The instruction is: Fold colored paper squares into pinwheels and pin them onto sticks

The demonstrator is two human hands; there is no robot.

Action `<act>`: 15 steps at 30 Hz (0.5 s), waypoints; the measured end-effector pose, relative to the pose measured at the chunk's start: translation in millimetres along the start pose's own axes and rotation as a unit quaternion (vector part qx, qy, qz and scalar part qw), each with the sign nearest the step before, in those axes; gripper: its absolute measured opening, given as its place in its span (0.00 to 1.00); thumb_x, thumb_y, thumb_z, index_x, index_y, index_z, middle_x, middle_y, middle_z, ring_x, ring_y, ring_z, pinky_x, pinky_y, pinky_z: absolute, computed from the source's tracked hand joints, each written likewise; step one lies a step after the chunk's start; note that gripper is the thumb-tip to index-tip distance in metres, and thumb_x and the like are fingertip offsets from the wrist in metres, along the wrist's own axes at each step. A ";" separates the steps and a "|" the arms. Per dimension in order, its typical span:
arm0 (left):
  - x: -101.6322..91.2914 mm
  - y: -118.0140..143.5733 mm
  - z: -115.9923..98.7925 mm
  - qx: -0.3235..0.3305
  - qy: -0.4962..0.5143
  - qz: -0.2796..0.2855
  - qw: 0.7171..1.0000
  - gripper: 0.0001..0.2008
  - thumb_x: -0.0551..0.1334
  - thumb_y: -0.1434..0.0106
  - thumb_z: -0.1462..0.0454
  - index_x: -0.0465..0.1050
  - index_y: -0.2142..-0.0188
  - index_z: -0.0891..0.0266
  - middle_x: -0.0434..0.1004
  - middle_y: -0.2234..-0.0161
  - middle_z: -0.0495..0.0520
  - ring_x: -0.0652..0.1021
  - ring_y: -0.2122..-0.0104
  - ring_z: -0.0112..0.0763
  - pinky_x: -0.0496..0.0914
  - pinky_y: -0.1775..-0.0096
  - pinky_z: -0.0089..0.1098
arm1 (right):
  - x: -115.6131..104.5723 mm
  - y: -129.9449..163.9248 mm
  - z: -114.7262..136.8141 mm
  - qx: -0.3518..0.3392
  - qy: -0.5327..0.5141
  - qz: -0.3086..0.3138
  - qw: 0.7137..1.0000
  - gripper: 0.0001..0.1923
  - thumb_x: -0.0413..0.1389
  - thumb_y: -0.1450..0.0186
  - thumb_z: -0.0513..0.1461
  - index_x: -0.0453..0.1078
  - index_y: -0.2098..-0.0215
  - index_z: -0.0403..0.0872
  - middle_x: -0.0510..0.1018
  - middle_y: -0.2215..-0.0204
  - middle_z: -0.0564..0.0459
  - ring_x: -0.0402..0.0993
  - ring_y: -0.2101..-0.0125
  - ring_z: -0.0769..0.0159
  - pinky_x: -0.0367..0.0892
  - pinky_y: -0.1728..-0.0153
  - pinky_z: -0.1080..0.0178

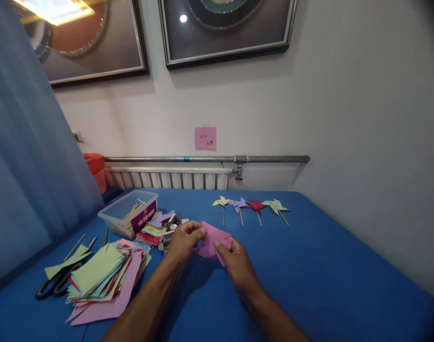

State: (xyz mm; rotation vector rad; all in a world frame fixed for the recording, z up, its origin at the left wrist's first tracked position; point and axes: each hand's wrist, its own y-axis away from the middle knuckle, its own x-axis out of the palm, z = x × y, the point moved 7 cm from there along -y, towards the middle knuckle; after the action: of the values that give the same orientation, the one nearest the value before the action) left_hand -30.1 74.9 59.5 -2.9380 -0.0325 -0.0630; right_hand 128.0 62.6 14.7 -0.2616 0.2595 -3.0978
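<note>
The pink note (205, 137) on the wall bears handwriting, seemingly "252"; the box label (144, 216) is illegible.

The handwriting on the small pink paper note (205, 137) taped to the wall is too small to read. Both dark-framed pictures (227, 28) along the top are cut off by the frame's edge. The black-handled scissors (54, 284) at lower left lie partly under a pale green paper sheet (65, 262). The purple label (144, 216) on the clear plastic box (128, 213) is illegible.

four pinwheels (250, 206), one scissors (56, 283), one tub (128, 213)
</note>
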 end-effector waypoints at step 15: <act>18.7 24.6 -33.2 0.300 -0.287 -0.013 0.910 0.07 0.61 0.36 0.69 0.76 0.69 0.60 0.77 0.71 0.50 0.75 0.69 0.29 0.67 0.65 0.30 | -4.6 -2.3 -28.5 0.098 -0.050 -0.053 0.993 0.20 0.67 0.47 0.52 0.79 0.66 0.45 0.82 0.76 0.52 0.74 0.75 0.62 0.65 0.73 0.63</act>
State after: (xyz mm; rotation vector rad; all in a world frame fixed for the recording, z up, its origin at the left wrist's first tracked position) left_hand -12.1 44.5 87.8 -2.2418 -0.1497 0.6817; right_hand 127.7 69.8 -13.4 -0.4365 -0.0617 -3.1702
